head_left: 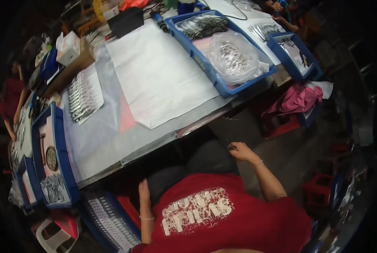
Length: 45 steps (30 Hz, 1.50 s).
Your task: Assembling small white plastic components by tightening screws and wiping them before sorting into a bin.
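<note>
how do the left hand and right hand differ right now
The left hand is fairly straight, fingers toward the picture's top; the right hand is bent, fingers toward its left. The right hand pinches a small dark object; the left hand shows nothing held. Both are bare, with a bracelet at the wrist.

Left hand (143,193) and right hand (242,152) off worktable (96,149)

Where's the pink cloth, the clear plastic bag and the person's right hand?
Pink cloth (297,100): head view, on its folds.
Clear plastic bag (234,58): head view, on its middle.
Right hand (241,152): head view, on its middle.
</note>
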Tool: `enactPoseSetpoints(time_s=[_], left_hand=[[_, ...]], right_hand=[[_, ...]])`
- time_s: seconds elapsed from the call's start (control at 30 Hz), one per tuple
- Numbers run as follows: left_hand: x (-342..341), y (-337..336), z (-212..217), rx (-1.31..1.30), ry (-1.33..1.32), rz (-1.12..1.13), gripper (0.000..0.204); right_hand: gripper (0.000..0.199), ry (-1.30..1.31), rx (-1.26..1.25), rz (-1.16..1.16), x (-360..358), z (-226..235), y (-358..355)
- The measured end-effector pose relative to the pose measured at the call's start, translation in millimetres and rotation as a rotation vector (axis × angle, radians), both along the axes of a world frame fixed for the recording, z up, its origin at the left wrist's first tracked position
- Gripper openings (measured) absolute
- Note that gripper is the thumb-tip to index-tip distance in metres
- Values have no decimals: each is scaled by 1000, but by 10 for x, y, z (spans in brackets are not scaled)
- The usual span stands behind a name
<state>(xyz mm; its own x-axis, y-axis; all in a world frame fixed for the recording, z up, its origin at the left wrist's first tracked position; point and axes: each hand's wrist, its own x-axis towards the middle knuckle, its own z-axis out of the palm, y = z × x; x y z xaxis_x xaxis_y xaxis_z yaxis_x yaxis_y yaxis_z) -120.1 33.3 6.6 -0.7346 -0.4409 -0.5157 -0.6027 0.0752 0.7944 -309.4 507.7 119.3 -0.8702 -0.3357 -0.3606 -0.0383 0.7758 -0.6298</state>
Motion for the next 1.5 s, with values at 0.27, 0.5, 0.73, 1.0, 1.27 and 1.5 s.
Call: enactPoseSetpoints(time_s=[0.27, 0.5, 0.73, 1.0, 1.27, 1.5], left_hand=[[-681, 655, 1186, -656, 115, -685, 62], [-850, 897, 1697, -461, 302, -855, 43], [-878, 884, 2030, -362, 338, -863, 38], [-1367, 694, 3208, 319, 482, -806, 34], [-2117, 1242, 4106, 1523, 953, -1111, 95], [-2290, 1145, 4421, 1181, 1364, -1499, 114]], right_hand=[[13, 487, -586, -491, -776, 1760, -41], [32, 916, 465, -321, -2370, 1846, 547], [24, 480, 513, -159, -2832, 1921, 716], [35, 520, 395, -171, -2897, 1707, 930], [22, 854, 641, -154, -2982, 2159, 1084], [18, 854, 183, -176, -2209, 2931, -263]])
